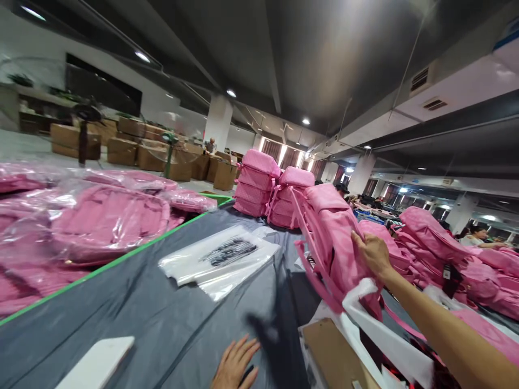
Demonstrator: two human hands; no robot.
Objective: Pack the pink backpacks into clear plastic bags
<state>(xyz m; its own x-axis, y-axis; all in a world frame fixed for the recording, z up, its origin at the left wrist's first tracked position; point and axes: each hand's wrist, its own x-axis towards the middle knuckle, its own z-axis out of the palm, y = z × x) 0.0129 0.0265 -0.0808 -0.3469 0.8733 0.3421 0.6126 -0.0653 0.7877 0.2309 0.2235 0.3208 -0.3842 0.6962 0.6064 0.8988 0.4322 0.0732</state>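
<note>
My right hand (371,253) grips the side of a pink backpack (334,237), its fingers closed on the fabric. The backpack stands tilted above the table, and its straps hang down on the left. Low in the view, my left hand (237,363) is open, with fingers spread over the grey table cover (174,324) and nothing in it. A pile of clear plastic bags with black print (219,256) lies flat beyond it. White wrapping (385,329) and a brown cardboard piece (334,354) lie below the backpack.
Pink backpacks in clear bags (109,224) fill the left, beyond a green edge strip (133,253). Two stacks of pink backpacks (257,183) stand ahead; more backpacks (433,243) pile up on the right. A white flat object (97,364) lies front left. Cardboard boxes (121,150) stand behind.
</note>
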